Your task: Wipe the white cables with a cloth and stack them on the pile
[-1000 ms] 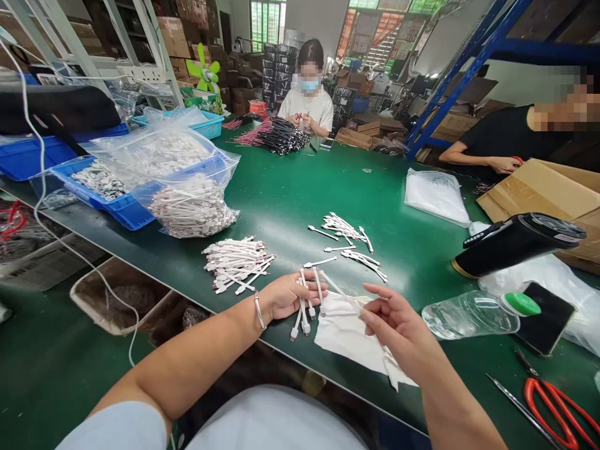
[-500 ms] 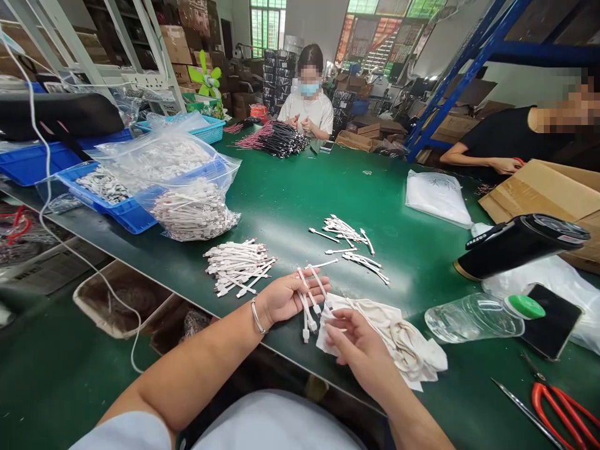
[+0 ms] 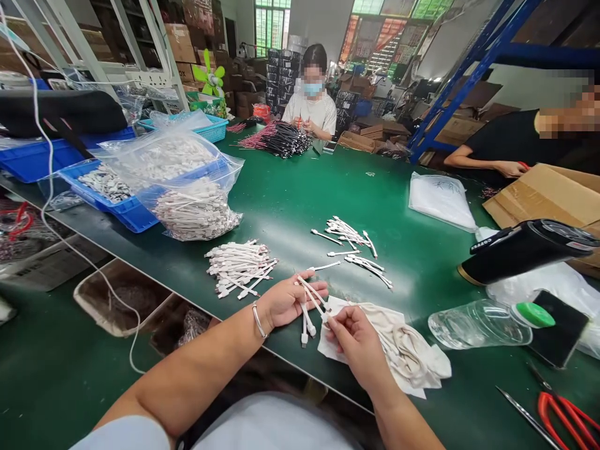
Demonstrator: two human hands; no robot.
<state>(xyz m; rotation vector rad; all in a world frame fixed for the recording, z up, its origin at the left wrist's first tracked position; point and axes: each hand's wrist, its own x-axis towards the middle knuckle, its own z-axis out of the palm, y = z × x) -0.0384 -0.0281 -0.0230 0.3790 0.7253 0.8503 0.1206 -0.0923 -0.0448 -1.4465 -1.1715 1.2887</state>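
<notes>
Several short white cables [image 3: 305,317] hang from my left hand [image 3: 289,301], which grips them between thumb and fingers above the table's near edge. With thumb and fingertips my right hand [image 3: 355,337] pinches the connector end of one white cable [image 3: 315,296] that reaches across from the left hand. Below and beside the right hand lies a crumpled off-white cloth [image 3: 407,353]. A dense pile of white cables [image 3: 241,267] sits left of my hands. Beyond them a looser group of white cables [image 3: 349,231] is scattered on the green table [image 3: 300,194].
Blue trays [image 3: 135,219] and a bag of cables [image 3: 197,209] stand at the left. On the right are a black tumbler [image 3: 520,250], a plastic bottle [image 3: 482,324], a phone [image 3: 557,331], red-handled scissors [image 3: 562,412] and tweezers [image 3: 525,412]. Across the table a person works by dark cables [image 3: 281,139].
My right hand has closed its fingertips on a cable's connector end; before, its fingers were loosely spread. The cables in my left hand have shifted slightly. The view has moved a little.
</notes>
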